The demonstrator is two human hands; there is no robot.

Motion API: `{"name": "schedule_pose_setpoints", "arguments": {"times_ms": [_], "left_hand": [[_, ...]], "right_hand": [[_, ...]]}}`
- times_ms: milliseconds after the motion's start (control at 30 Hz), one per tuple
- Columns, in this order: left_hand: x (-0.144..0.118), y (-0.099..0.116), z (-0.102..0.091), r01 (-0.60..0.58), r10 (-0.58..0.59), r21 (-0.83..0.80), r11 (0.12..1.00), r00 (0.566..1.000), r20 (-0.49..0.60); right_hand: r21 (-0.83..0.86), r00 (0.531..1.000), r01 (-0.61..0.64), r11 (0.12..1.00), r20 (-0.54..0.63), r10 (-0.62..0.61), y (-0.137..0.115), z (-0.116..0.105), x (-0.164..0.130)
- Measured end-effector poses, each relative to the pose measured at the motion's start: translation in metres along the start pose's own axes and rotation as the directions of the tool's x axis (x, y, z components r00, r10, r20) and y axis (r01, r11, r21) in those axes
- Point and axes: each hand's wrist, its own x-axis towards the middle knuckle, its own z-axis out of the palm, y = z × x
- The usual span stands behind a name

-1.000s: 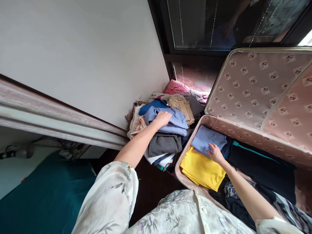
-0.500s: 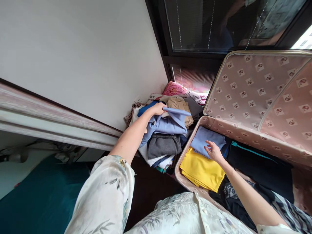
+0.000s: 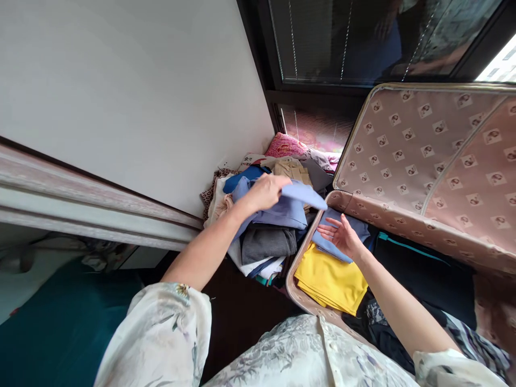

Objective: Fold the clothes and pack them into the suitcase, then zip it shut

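Note:
My left hand [image 3: 269,191] is closed on one edge of a folded light-blue garment [image 3: 303,194], which it holds above a pile of clothes. Just under it, another blue garment [image 3: 278,214] lies on top of dark grey folded clothing [image 3: 268,242]. My right hand [image 3: 341,234] is open, palm turned toward the left and fingers spread, over the suitcase [image 3: 296,287]. Beneath that hand a folded blue cloth [image 3: 329,248] lies against a folded yellow garment [image 3: 332,279]. What kind of garment my left hand holds cannot be made out.
The suitcase's patterned lid [image 3: 407,145] stands raised in front of a dark-framed window [image 3: 318,94]. Black clothing [image 3: 423,279] fills its right side. A white wall panel [image 3: 141,97] borders the pile on the left. Beige clothing [image 3: 292,169] and a pink cushion [image 3: 284,145] lie behind.
My left hand has lifted the light-blue garment off the pile and moved it right, toward the suitcase. My right hand has turned and spread its fingers, shifting slightly left and up.

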Motion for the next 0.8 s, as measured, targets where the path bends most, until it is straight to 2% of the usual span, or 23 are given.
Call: {"name": "schedule_pose_setpoints", "arguments": {"times_ms": [67,133,233,300,467,600,700,800], "left_hand": [[-0.022,0.026,0.026,-0.084,0.082,0.058,0.995,0.996,0.026],[-0.043,0.039,0.057,-0.119,0.114,0.091,0.989,0.991,0.064],[-0.065,0.032,0.096,-0.090,0.078,0.133,0.987,0.992,0.095],[-0.073,0.017,0.111,-0.042,0.031,0.155,0.987,0.997,0.076],[-0.082,-0.013,0.121,0.010,-0.012,0.147,0.989,1.000,0.018],[-0.085,-0.017,0.119,0.014,-0.011,0.096,0.995,1.000,-0.021],[-0.089,-0.010,0.118,0.045,-0.037,0.031,0.999,0.979,-0.202],[-0.094,-0.002,0.114,0.125,-0.118,-0.017,0.992,0.881,-0.459]], "right_hand": [[0.101,0.992,-0.074,0.992,0.105,0.063,-0.002,0.013,0.003],[0.130,0.989,-0.083,0.988,0.134,0.065,0.000,0.027,0.011],[0.104,0.995,-0.044,0.994,0.096,0.034,0.004,0.045,0.028],[0.062,0.997,-0.014,0.998,0.072,0.010,0.005,0.052,0.038],[-0.112,0.997,0.076,0.991,0.024,-0.074,0.011,0.062,0.048],[-0.259,0.973,0.205,0.944,-0.051,-0.225,0.008,0.071,0.042],[-0.134,0.987,0.163,0.977,0.011,-0.163,-0.012,0.073,0.035],[0.027,0.992,0.081,0.996,0.097,-0.083,-0.045,0.071,0.037]]}}
